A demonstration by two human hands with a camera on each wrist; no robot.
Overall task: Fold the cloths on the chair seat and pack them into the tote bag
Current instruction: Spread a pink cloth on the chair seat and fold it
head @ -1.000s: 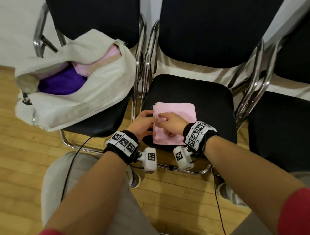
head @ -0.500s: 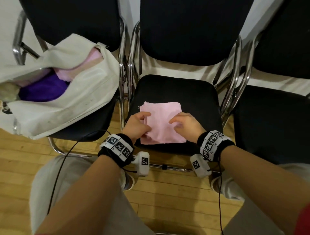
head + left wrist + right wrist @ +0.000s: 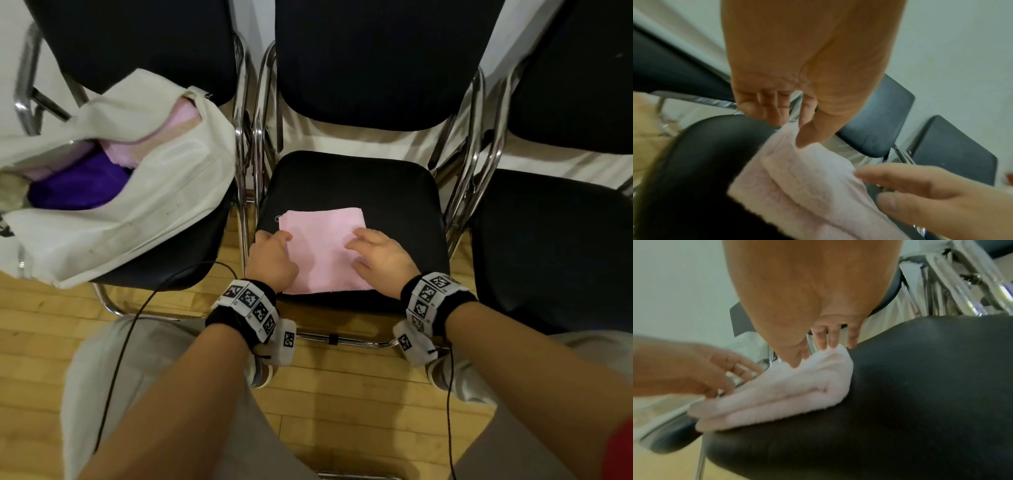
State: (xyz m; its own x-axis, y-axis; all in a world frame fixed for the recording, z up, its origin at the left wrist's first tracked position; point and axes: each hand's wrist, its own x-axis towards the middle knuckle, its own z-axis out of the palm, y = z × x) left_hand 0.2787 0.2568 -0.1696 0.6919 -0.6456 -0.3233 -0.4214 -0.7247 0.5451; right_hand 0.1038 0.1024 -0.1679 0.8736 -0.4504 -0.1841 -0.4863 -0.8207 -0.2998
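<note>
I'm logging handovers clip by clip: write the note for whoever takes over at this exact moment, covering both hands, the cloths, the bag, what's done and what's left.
Left hand: at the left edge of the folded pink terry cloth, thumb pressing on top; whether the fingers grip that edge is unclear.
Right hand: open, fingers resting flat on the cloth's right part.
The cloth lies folded in layers on the black padded chair seat.
The cream canvas tote bag lies open on the next chair to the left, with a purple cloth and pink cloths inside.
Done: those packed; this one folded.
Left: pack the folded cloth into the bag.
</note>
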